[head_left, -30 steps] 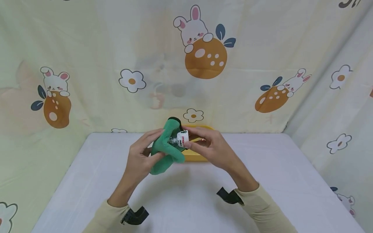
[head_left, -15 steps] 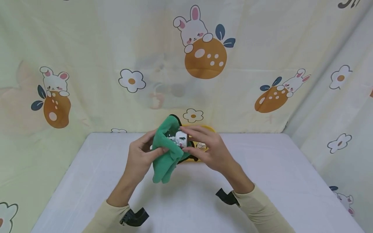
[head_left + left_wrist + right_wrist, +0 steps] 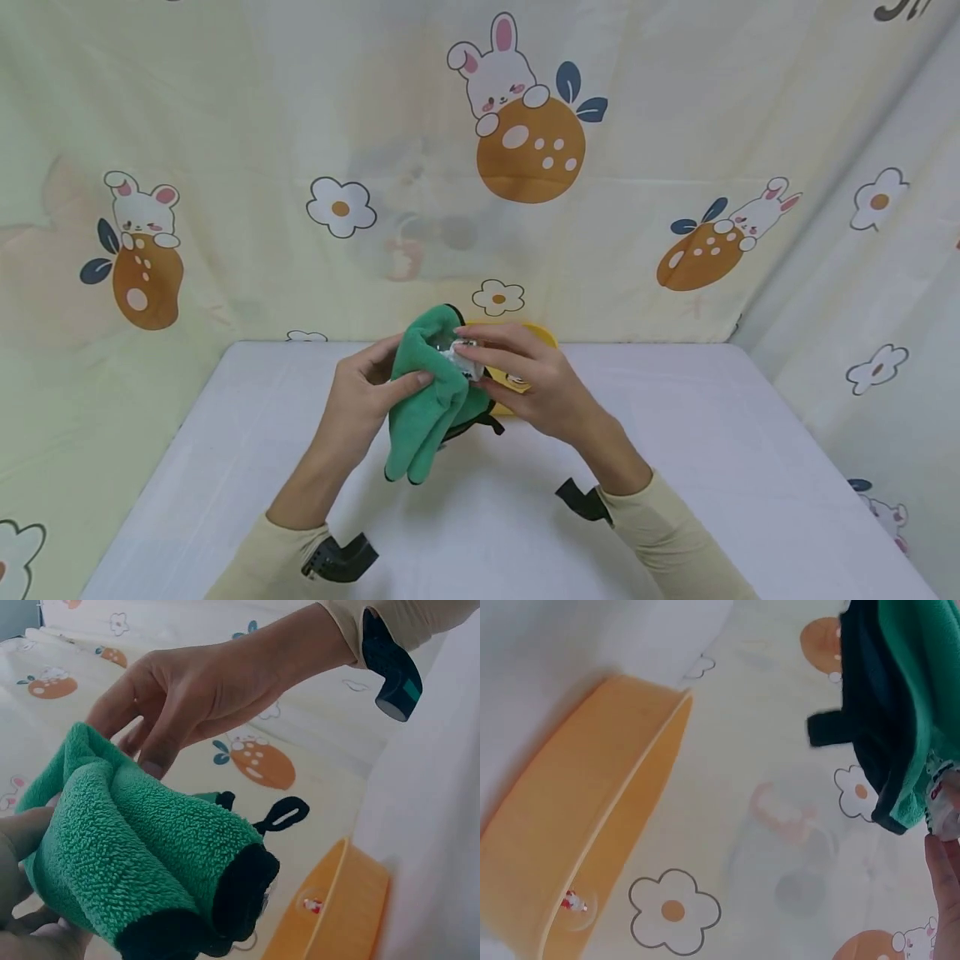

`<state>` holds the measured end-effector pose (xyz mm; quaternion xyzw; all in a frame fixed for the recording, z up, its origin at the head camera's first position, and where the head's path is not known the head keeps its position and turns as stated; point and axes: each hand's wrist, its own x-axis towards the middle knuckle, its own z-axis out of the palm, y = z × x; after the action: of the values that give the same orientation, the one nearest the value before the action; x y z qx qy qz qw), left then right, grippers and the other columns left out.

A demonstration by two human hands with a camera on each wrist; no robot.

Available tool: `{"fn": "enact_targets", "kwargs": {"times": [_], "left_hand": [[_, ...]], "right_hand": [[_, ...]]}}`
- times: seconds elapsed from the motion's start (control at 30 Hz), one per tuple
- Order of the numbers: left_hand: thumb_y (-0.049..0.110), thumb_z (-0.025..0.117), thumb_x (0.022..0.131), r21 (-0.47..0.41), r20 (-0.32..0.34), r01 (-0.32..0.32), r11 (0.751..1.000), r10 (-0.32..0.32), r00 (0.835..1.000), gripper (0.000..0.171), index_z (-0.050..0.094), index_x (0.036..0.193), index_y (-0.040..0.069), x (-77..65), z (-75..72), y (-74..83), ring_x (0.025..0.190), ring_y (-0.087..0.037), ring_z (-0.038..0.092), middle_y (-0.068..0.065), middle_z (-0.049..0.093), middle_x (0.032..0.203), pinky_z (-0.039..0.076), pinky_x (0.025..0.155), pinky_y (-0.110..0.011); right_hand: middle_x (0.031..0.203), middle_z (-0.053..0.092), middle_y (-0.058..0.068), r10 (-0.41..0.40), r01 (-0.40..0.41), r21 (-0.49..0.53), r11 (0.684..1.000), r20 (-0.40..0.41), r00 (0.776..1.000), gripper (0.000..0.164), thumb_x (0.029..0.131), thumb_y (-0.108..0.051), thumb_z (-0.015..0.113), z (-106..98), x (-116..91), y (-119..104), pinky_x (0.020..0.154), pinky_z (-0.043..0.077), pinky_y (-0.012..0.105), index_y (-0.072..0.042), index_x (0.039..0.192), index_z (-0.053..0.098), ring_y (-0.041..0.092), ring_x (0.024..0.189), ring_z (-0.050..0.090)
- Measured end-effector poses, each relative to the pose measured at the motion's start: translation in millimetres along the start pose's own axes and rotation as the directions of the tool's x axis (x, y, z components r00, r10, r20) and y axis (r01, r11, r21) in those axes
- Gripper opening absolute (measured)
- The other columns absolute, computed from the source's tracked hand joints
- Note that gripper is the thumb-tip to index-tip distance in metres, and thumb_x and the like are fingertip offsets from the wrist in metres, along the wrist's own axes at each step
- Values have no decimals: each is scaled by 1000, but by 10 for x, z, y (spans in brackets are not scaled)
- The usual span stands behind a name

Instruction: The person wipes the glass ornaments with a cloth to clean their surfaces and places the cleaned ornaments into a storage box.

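A green terry towel (image 3: 431, 392) with black edging is bunched over the table, its folds hanging down. My left hand (image 3: 354, 412) grips it from the left, thumb on the front. Within the folds is a small snow globe with a white printed base (image 3: 471, 367); its clear dome is mostly wrapped by the cloth. My right hand (image 3: 542, 379) pinches that base between thumb and fingers. From the right wrist, part of the white base (image 3: 943, 802) shows beside the towel's lining. In the left wrist view the towel (image 3: 127, 840) hides the globe.
Behind the hands stands a yellow tray (image 3: 546, 335) on the white-covered table (image 3: 285, 433). A clear rounded thing with a red and white figure (image 3: 573, 901) sits inside it. A curtain printed with rabbits and flowers (image 3: 262, 125) closes off the back.
The globe's base has turned, taking its red lettering out of sight. More towel now hangs down in front, with its black loop at lower right. The right fingers have shifted over the base.
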<state>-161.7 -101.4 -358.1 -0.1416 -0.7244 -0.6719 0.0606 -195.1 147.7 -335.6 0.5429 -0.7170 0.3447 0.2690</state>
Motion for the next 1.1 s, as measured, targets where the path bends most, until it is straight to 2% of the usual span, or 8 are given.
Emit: {"fn": "enact_targets", "kwargs": {"times": [0.1, 0.2, 0.33, 0.43, 0.57, 0.73, 1.1], "left_hand": [[22, 80, 90, 4, -3, -2, 1000, 2, 1000, 49, 65, 136, 19, -4, 5, -5, 121, -18, 62, 0, 68, 129, 55, 98, -35], [19, 80, 90, 12, -8, -42, 999, 43, 999, 49, 65, 136, 17, -13, 13, -12, 121, -18, 61, -1, 68, 129, 56, 97, -33], [11, 80, 88, -1, -8, -126, 992, 126, 992, 50, 65, 136, 14, -25, 28, -21, 119, -21, 63, -3, 67, 129, 59, 92, -33], [4, 80, 87, -5, -13, -186, 983, 186, 982, 51, 65, 135, 12, -32, 38, -30, 118, -22, 64, -5, 67, 129, 60, 89, -34], [-2, 79, 85, 2, -18, -248, 969, 248, 969, 53, 64, 135, 9, -35, 49, -47, 120, -22, 63, -7, 65, 130, 60, 90, -35], [-6, 78, 85, 6, -14, -314, 949, 315, 949, 55, 63, 136, 8, -32, 64, -65, 121, -24, 62, -9, 64, 131, 60, 89, -36], [-9, 77, 84, 44, -10, -421, 906, 422, 907, 58, 62, 138, 8, -38, 88, -113, 124, -24, 61, -8, 63, 133, 61, 85, -36]], "right_hand": [[134, 60, 18, -12, 12, -31, 999, 8, 1000, 54, 77, 9, 83, -7, 0, -9, 99, 55, 27, 1, 128, 66, 32, 123, 57], [134, 61, 18, 8, -8, -38, 999, 1, 1000, 57, 76, 7, 85, -8, -1, -32, 99, 54, 26, 0, 130, 66, 32, 123, 59], [133, 62, 16, 62, -61, 5, 998, -24, 998, 62, 77, 6, 85, -2, 7, -63, 98, 55, 26, -1, 134, 64, 30, 122, 61], [133, 62, 15, 129, -126, 78, 989, -33, 991, 63, 77, 6, 85, 3, 8, -82, 95, 58, 30, 0, 136, 62, 28, 121, 62], [133, 62, 13, 239, -230, 191, 954, -25, 971, 60, 81, 4, 83, 8, -1, -105, 88, 61, 34, 1, 136, 62, 25, 119, 63], [129, 64, 10, 348, -334, 265, 905, -8, 937, 55, 86, 1, 79, 6, -15, -123, 85, 61, 33, -3, 138, 62, 23, 113, 66], [116, 72, 6, 474, -460, 260, 849, 11, 880, 41, 91, -7, 77, 6, 0, -157, 78, 63, 31, -5, 130, 67, 17, 96, 72]]}}
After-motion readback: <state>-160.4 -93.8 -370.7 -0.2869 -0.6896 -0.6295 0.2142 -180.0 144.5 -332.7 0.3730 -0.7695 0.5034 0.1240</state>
